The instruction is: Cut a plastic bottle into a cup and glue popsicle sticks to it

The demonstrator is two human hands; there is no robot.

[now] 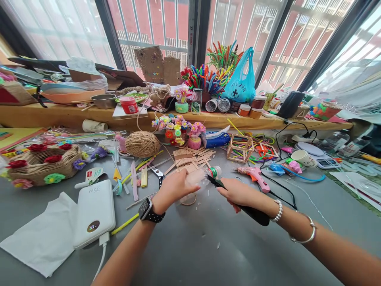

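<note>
My left hand point(174, 186) is closed around a clear plastic bottle point(196, 176), which lies tilted with its narrow end to the right. A green and red label point(213, 172) shows near that end. My right hand point(242, 192) grips what look like black scissors point(256, 214); their dark tips touch or nearly touch the bottle just below the label. The fingers hide part of the handle. Under the bottle, a twine-edged ring point(189, 199) rests on the grey table point(202, 246), partly covered by the left hand.
Wooden sticks point(193, 157) and a twine ball point(143, 143) lie beyond my hands. A pink glue gun point(254, 176) with a black cord is at right, near a stick-frame cube point(239, 147). At left are a white power bank point(95, 212) and a flower-trimmed basket point(44, 167).
</note>
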